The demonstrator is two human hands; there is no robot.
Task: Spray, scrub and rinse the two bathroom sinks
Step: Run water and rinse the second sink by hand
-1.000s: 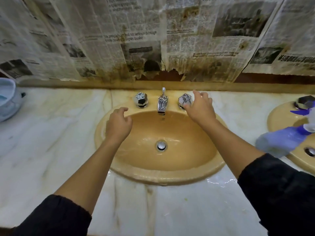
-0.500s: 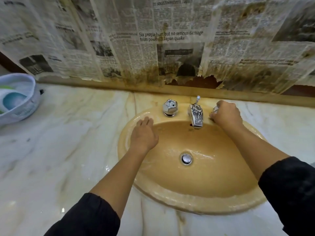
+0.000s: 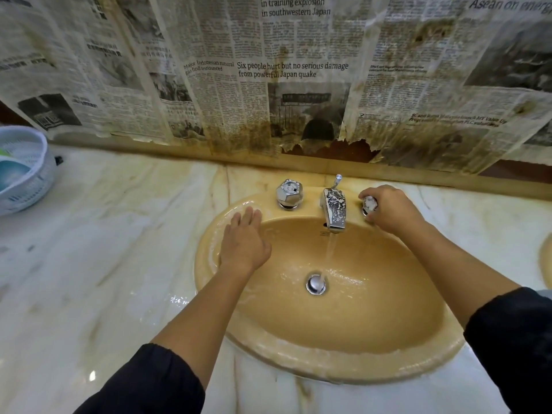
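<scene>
A yellow oval sink (image 3: 343, 366) is set into a marble counter. Water runs from the chrome faucet (image 3: 335, 210) down onto the drain plug (image 3: 315, 283). My right hand (image 3: 388, 208) grips the right tap knob (image 3: 369, 204), with fingers curled round it. My left hand (image 3: 245, 243) lies flat with straight fingers on the wet upper left rim and inner wall of the basin. The left tap knob (image 3: 289, 192) stands free. A sliver of the second sink (image 3: 547, 261) shows at the right edge.
A white plastic basket (image 3: 27, 186) holding a teal item sits on the marble counter (image 3: 98, 249) at far left. Stained newspaper (image 3: 292, 76) covers the wall behind the taps. Water lies on the counter left of the sink.
The view swung left, so the purple spray bottle and most of the second sink left the frame. My right hand closed on the right knob and water started running. My left hand flattened onto the rim.
</scene>
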